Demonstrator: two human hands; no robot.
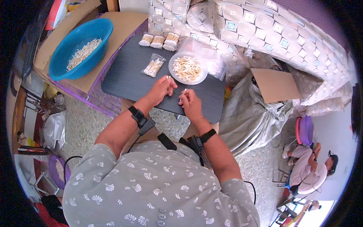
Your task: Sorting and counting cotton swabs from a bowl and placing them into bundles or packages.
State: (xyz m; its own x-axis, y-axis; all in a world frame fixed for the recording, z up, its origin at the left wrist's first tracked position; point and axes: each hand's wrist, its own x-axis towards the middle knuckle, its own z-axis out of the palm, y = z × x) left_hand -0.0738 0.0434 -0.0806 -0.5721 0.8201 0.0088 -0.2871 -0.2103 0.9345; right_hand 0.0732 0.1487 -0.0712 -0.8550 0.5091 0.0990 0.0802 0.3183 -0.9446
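Observation:
My left hand (pixel 162 90) is closed on a few cotton swabs (pixel 168 85), whose white tips stick up past the fingers. To its right, my right hand (pixel 191 102) pinches a single cotton swab (pixel 183 92). Both hands hover over the near edge of a dark table (pixel 128 77). Just beyond them stands a white bowl (pixel 205 73) heaped with loose cotton swabs (pixel 187 69). A clear bag of cotton swabs (pixel 154 66) lies left of the bowl. Several bundles of swabs (pixel 157 41) sit in a row at the table's far edge.
Clear plastic bags (pixel 211 62) lie right of the bowl. A blue basin (pixel 56 64) with more swabs rests on cardboard (pixel 124 23) at the left. A patterned sofa (pixel 257 26) stands behind; a grey sack (pixel 249 117) and cardboard piece (pixel 275 85) are right. Another person (pixel 310 170) sits far right.

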